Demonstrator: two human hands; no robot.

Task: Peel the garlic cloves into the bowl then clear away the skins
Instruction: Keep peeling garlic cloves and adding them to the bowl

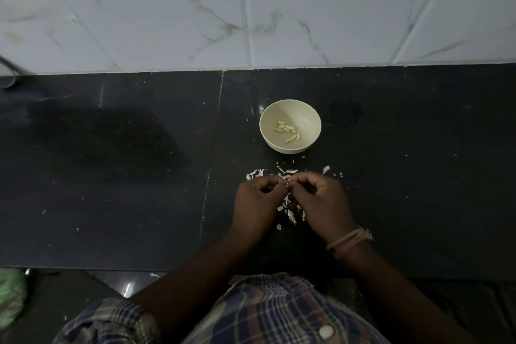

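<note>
Head cam: both hands (289, 195) pinch garlic clove (288, 183), no readable text.

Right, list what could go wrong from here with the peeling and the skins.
1. Both hands, left hand and right hand, work close together over the dark stone counter, not over the pale round bowl; a freed clove could drop among the scraps.
2. The white papery skins lie scattered near the bowl and could get in with the peeled yellowish cloves.
</note>
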